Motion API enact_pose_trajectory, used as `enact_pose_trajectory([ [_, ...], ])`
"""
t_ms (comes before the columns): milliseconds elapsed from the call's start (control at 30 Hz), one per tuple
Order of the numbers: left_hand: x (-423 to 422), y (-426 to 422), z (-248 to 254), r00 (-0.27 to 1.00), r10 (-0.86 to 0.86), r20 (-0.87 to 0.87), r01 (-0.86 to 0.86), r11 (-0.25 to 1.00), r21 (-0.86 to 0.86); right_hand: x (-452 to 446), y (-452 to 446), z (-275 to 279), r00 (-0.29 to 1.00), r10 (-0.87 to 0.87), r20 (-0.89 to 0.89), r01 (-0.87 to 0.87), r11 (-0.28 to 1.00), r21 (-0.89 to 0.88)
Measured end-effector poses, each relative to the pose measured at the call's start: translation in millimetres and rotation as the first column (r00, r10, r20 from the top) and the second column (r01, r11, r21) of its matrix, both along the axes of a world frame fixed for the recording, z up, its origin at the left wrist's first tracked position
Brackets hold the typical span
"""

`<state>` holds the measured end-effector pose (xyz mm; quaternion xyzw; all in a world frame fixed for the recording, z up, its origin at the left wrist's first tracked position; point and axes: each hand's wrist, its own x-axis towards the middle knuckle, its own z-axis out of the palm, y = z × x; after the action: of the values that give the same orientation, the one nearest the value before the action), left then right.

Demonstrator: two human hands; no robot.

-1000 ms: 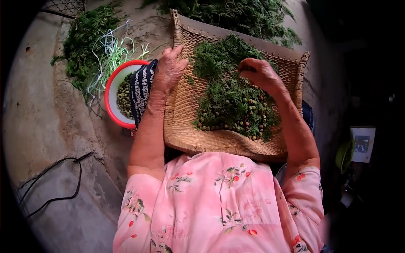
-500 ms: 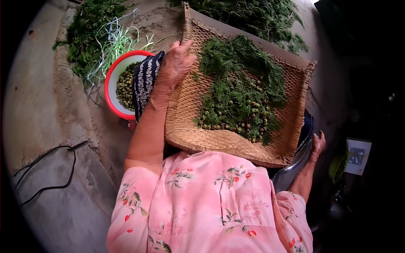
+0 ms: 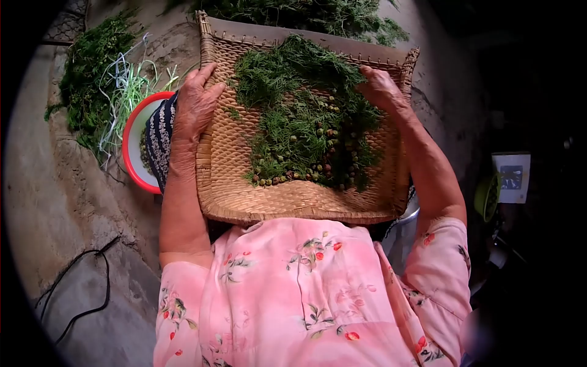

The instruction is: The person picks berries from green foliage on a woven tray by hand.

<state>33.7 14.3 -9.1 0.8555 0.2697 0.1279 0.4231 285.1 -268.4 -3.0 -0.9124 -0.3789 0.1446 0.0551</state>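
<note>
A woven winnowing basket [image 3: 293, 205] rests across my lap, tilted toward me. Its left rim is in the grip of my left hand [image 3: 194, 105], thumb over the inner side. Feathery evergreen sprigs [image 3: 287, 116] lie heaped in the basket, with small round green and brown seed cones [image 3: 327, 165] scattered among them, mostly toward the near side. Over the upper right of the heap, my right hand [image 3: 382, 90] has its fingers curled at the edge of the sprigs; the fingertips are partly hidden in the greenery.
Left of the basket stands a red-rimmed bowl [image 3: 129, 150], part covered by dark patterned cloth [image 3: 160, 137]. Pale green and white plastic strips [image 3: 131, 92] and more evergreen branches [image 3: 92, 79] lie beyond. A black cable [image 3: 107, 281] runs over the floor. A green basket [image 3: 486, 196] stands at right.
My right hand has come from outside the basket at lower right up to the sprigs. The left hand keeps the rim. The view has shifted, so the basket appears further left and more level.
</note>
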Motion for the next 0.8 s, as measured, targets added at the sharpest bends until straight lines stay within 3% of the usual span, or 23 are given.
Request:
enact_pose_trajectory([
  [33, -0.5, 0.0, -1.5, 1.0, -0.001, 0.001, 0.001, 1.0, 0.0, -2.3, 10.1, -9.4, 1.0, -0.013, 0.005, 0.013, 0.994, -0.106],
  [133, 0.8, -0.6, -1.9, 0.997, 0.013, 0.078, -0.014, 1.0, 0.015, -22.2, 44.2, -21.5, 0.994, -0.057, 0.093, 0.064, 0.995, -0.074],
  [200, 0.9, -3.5, 3.5, 0.998, 0.02, 0.061, -0.021, 1.0, 0.019, -32.0, 67.5, -40.9, 0.987, -0.055, 0.149, 0.042, 0.995, 0.085],
  [267, 1.6, -0.8, 1.0, 0.999, -0.001, 0.044, 0.001, 1.0, 0.009, -57.6, 87.1, -42.7, 0.991, 0.023, 0.135, -0.074, 0.921, 0.382],
  [333, 0.7, -1.4, 2.2, 1.0, -0.007, 0.007, 0.007, 1.0, -0.018, -82.5, 112.2, -46.4, 0.999, 0.027, 0.021, -0.033, 0.899, 0.437],
  [367, 1.1, -3.7, 2.4, 1.0, -0.014, 0.009, 0.014, 1.0, -0.019, -91.0, 118.4, -49.5, 0.987, 0.13, -0.09, -0.068, 0.861, 0.504],
  [400, 0.7, -5.3, 2.6, 0.999, 0.004, 0.052, -0.003, 1.0, -0.019, -105.2, 122.8, -30.6, 0.971, 0.164, -0.173, -0.067, 0.884, 0.463],
  [500, -0.9, -1.7, -5.7, 0.997, 0.01, 0.081, -0.011, 1.0, 0.011, -104.5, 111.7, -11.9, 0.961, 0.23, -0.154, -0.102, 0.81, 0.577],
  [533, -1.0, 0.4, -13.0, 0.996, -0.024, 0.087, 0.006, 0.981, 0.194, -91.0, 103.9, -11.7, 0.968, 0.244, -0.059, -0.157, 0.772, 0.616],
  [567, -1.2, 2.0, -16.4, 0.995, -0.058, 0.087, 0.022, 0.928, 0.372, -78.1, 91.3, -9.0, 0.981, 0.175, -0.089, -0.096, 0.822, 0.561],
  [600, -0.5, -6.5, -5.1, 0.998, -0.04, -0.046, 0.057, 0.873, 0.483, -64.1, 77.8, 2.4, 0.985, 0.163, -0.058, -0.126, 0.906, 0.404],
  [633, 1.3, -11.4, 2.8, 0.998, -0.043, -0.049, 0.062, 0.872, 0.486, -52.6, 60.4, 8.6, 0.976, 0.136, -0.168, -0.078, 0.946, 0.315],
  [667, 4.0, -15.8, 9.2, 0.984, -0.093, -0.154, 0.172, 0.741, 0.649, -36.2, 42.0, -1.0, 0.973, 0.202, -0.108, -0.176, 0.963, 0.206],
  [700, 8.7, -21.4, 14.6, 0.957, -0.121, -0.263, 0.284, 0.572, 0.769, -35.3, 31.3, 14.7, 0.974, 0.127, -0.189, -0.135, 0.99, -0.033],
  [733, 16.4, -28.1, 18.4, 0.945, -0.155, -0.287, 0.325, 0.523, 0.788, -28.2, 14.8, 10.0, 0.957, 0.218, -0.191, -0.222, 0.975, -0.002],
  [767, 25.7, -35.4, 18.0, 0.944, -0.159, -0.29, 0.329, 0.52, 0.788, -23.4, 0.9, 6.0, 0.956, 0.238, -0.168, -0.26, 0.958, -0.118],
  [800, 37.1, -43.3, 16.7, 0.907, -0.275, -0.32, 0.42, 0.515, 0.747, -14.8, -6.1, -0.6, 0.923, 0.275, -0.268, -0.324, 0.932, -0.162],
])
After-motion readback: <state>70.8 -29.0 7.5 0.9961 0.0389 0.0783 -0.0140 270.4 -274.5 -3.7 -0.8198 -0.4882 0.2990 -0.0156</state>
